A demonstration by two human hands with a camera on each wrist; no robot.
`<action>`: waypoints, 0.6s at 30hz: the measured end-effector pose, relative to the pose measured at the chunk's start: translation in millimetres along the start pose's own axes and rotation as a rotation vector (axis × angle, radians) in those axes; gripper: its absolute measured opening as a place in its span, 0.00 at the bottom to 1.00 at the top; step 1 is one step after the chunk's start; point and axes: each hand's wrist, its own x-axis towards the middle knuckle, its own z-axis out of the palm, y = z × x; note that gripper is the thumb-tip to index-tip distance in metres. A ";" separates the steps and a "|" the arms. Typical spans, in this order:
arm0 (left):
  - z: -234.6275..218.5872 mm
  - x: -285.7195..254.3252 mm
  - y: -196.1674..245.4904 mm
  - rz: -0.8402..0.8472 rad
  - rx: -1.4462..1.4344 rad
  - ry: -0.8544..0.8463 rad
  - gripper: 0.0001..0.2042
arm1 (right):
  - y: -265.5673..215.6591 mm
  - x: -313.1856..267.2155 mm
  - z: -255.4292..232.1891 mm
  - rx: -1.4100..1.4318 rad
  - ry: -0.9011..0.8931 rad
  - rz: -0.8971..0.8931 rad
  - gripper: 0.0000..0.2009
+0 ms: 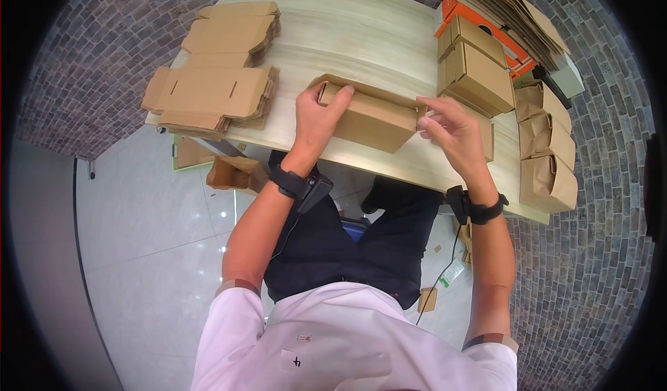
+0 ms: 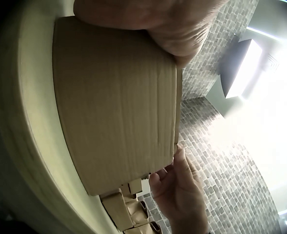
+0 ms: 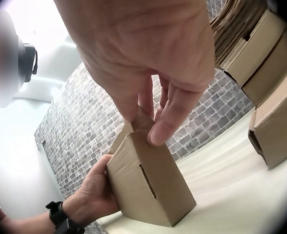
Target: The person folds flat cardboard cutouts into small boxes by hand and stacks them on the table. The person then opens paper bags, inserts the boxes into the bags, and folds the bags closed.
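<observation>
A small brown cardboard box (image 1: 372, 125) stands near the front edge of the table, its top side partly raised. My left hand (image 1: 318, 118) grips its left end, the thumb lying over the upper edge. At the opposite end my right hand (image 1: 455, 132) pinches a small corner flap (image 3: 141, 121) between thumb and fingers. The right wrist view shows a narrow slot in that end panel, below the fingertips. In the left wrist view the broad front panel (image 2: 114, 107) fills the middle, and the right hand (image 2: 180, 187) reaches to its far top corner.
Flat cut cardboard blanks (image 1: 222, 50) are stacked at the left. Closed boxes (image 1: 476, 75) stand at the right behind an orange carton (image 1: 458, 15) with more flat sheets. Several brown paper bags (image 1: 547, 144) line the right edge. An open bag (image 1: 235, 174) sits below the table's left front.
</observation>
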 end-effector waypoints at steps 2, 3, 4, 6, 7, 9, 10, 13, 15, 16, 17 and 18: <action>-1.7 0.0 -4.9 0.038 0.004 -0.002 0.18 | -1.4 0.0 -0.3 -0.038 -0.001 -0.017 0.16; -2.4 -0.2 -7.8 0.077 0.009 -0.003 0.19 | -3.5 -0.3 -0.1 -0.083 0.001 -0.025 0.15; -2.5 -0.3 -9.6 0.076 0.008 -0.002 0.19 | -4.8 -0.6 0.3 -0.127 0.003 -0.034 0.15; -3.6 -1.0 -12.8 0.074 -0.016 0.001 0.22 | -3.6 -1.3 0.4 -0.135 0.002 -0.040 0.15; -4.0 -1.6 -13.2 0.074 -0.017 0.006 0.22 | -2.8 -1.8 0.2 -0.143 0.004 -0.048 0.14; -4.4 -2.1 -13.2 0.039 -0.017 -0.025 0.20 | -1.6 -2.9 0.0 -0.143 0.002 -0.055 0.14; -4.7 -2.1 -13.6 0.040 -0.016 -0.015 0.20 | -1.6 -3.2 0.2 -0.141 0.003 -0.061 0.14; -4.9 -0.6 -16.8 0.028 -0.053 -0.015 0.19 | -9.9 -1.0 -2.5 -0.178 -0.033 -0.062 0.15; -5.3 0.9 -19.3 0.033 -0.085 -0.017 0.21 | -13.0 7.0 -6.0 -0.204 -0.043 -0.088 0.16; -5.1 0.9 -18.8 0.036 -0.084 -0.003 0.21 | -17.7 12.0 -5.2 -0.228 -0.039 -0.109 0.18; -4.8 1.0 -18.0 0.013 -0.101 -0.017 0.21 | -22.8 18.9 -2.1 -0.226 -0.048 -0.115 0.18; -5.2 1.0 -17.0 -0.011 -0.117 -0.035 0.21 | -28.6 27.8 3.2 -0.279 -0.046 -0.199 0.19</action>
